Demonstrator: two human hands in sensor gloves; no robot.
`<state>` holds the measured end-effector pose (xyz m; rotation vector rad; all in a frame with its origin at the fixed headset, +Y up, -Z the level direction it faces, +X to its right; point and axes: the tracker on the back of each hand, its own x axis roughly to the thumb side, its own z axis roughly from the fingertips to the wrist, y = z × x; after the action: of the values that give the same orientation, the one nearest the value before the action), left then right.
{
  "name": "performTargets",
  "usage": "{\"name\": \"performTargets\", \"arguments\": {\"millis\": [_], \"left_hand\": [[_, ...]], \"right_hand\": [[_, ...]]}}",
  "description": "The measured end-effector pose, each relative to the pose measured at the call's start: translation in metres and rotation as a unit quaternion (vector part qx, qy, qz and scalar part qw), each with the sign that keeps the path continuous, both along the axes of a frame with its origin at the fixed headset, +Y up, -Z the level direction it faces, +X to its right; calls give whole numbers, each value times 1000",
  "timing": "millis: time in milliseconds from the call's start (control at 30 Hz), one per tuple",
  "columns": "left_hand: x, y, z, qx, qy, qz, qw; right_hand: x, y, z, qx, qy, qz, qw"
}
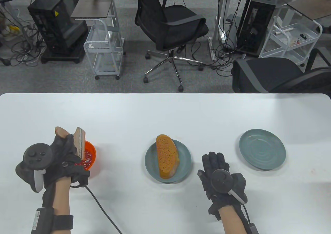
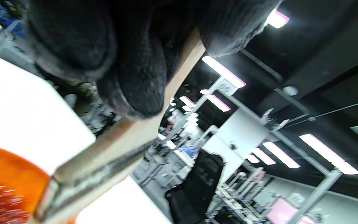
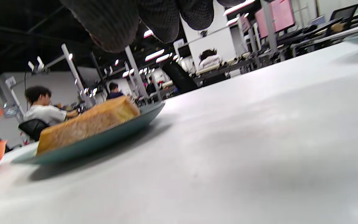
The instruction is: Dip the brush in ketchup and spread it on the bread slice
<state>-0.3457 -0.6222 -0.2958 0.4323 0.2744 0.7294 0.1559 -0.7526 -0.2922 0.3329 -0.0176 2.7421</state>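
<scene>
My left hand (image 1: 62, 151) grips a flat wooden brush (image 1: 80, 142) by its handle. The brush head with its metal band (image 2: 85, 182) points down into the orange bowl of ketchup (image 1: 90, 153); the bristles are hidden. A bread slice (image 1: 167, 156), orange on top, lies on a grey-green plate (image 1: 185, 164) at the table's middle. In the right wrist view the bread (image 3: 89, 123) shows side-on on that plate (image 3: 104, 140). My right hand (image 1: 219, 172) rests flat on the table, palm down, fingers spread, right of the bread plate, holding nothing.
A second grey-green plate (image 1: 262, 149) stands bare at the right. The white table (image 1: 165, 115) has its far edge ahead of the dishes. Office chairs (image 1: 170, 29) and carts stand on the floor beyond. A glove cable (image 1: 103, 208) trails toward the near edge.
</scene>
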Motion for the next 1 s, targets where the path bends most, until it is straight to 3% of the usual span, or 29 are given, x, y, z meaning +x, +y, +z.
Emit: {"name": "performTargets", "arguments": {"millis": [200,367,533,800,900,1000], "left_hand": [[57,6,-4,84,-57,27,994],[120,-21,-19,84,-113,100,985],[169,-56,-34,52,-128,129,982],[187,-96,-44,16,-106,144,984],[180,-94,-41,25,-89,135,987],[173,-85,-35,61,-47,49,996]], "right_hand": [[-34,-12,2,-63,64,55,994],[-48,-17,5,-84,86,79,990],[-46,-19,4,-101,96,66,988],[-44,-21,4,-119,108,54,986],[-44,-21,5,-124,110,55,985],[-45,-22,5,-127,112,53,984]]}}
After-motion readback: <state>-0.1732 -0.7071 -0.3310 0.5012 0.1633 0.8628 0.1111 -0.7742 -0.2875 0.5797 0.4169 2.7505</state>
